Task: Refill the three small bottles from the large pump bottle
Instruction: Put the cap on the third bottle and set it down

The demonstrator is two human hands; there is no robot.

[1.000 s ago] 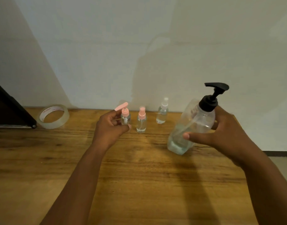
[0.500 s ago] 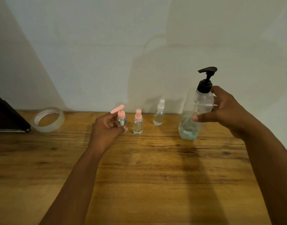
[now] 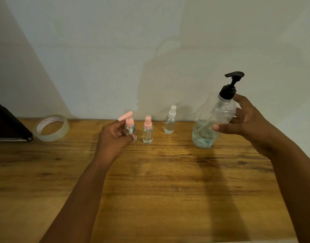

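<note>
Head view: right hand point(image 3: 247, 123) gripping large clear plastic pump bottle point(image 3: 213, 120), slippery, bottom-heavy; left hand point(image 3: 113, 137) pinching small pink-pump bottle point(image 3: 130, 128).

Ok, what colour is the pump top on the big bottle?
Black, on the large pump bottle, whose body is clear; it shows plainly in the head view.

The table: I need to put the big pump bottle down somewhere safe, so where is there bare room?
The table's near half, between the forearms, is bare wood. So is the gap between the white-capped bottle and the pump bottle. The back left is crowded: tape roll, two pink-capped bottles.
</note>
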